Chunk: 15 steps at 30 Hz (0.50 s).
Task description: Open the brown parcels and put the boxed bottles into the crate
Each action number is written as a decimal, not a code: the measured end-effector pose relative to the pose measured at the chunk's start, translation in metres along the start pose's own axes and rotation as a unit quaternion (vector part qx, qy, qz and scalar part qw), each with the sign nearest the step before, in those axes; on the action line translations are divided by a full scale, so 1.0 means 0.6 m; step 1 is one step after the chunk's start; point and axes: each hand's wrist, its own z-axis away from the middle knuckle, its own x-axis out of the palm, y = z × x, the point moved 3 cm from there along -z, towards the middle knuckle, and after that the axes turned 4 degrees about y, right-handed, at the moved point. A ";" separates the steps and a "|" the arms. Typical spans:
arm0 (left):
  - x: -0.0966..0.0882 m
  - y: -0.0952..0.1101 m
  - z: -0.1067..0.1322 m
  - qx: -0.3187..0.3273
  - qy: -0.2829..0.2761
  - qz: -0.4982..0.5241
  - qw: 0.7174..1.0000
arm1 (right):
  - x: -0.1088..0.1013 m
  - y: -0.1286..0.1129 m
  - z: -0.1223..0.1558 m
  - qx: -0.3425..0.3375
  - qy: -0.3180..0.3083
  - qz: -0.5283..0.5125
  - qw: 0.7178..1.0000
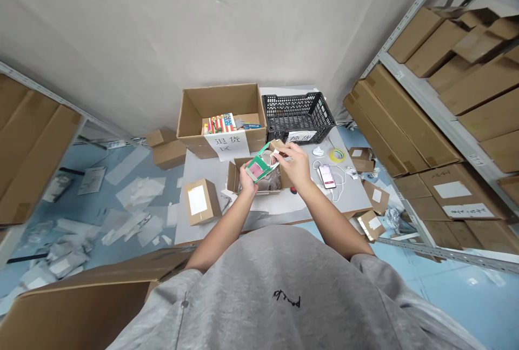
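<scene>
My left hand point(247, 181) is closed around the lower left end of a small green box point(257, 169) with a pinkish panel. At the box's upper right end, my right hand point(292, 162) pinches something pale, too small to make out. A white ring-like shape shows beside the box, perhaps a cable. Both hands are above an open cardboard carton point(234, 179) on the table, which holds something greyish in clear wrapping. My hands and the green box hide part of that carton.
A large open cardboard box point(193, 147) with packaged goods stands at the back, beside a black plastic crate point(323, 117). A closed carton point(213, 198) is at left. Right are a phone point(326, 176) with a white cable and a tape roll point(337, 155). Shelves of cartons point(405, 106) flank the table.
</scene>
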 end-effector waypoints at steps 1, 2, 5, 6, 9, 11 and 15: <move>0.000 0.001 0.001 0.004 0.007 0.000 1.000 | 0.000 0.000 0.000 0.000 -0.001 0.013 1.000; 0.000 0.002 0.001 0.000 0.005 0.001 1.000 | -0.001 0.000 0.000 0.001 0.000 0.028 1.000; 0.001 0.005 0.001 -0.012 0.000 0.008 1.000 | -0.004 -0.006 0.000 -0.001 -0.006 0.066 0.998; 0.000 0.005 0.000 -0.015 0.000 0.009 1.000 | -0.005 -0.009 0.000 -0.004 -0.012 0.078 0.997; -0.004 0.002 -0.002 -0.032 -0.004 0.003 0.999 | -0.007 -0.013 -0.004 -0.008 -0.033 0.121 0.992; -0.007 -0.002 -0.003 -0.050 -0.012 -0.013 0.999 | -0.010 -0.012 -0.009 -0.005 -0.050 0.134 0.990; -0.012 -0.010 -0.004 -0.064 -0.032 -0.037 0.997 | -0.016 -0.004 -0.022 0.026 -0.090 0.105 0.990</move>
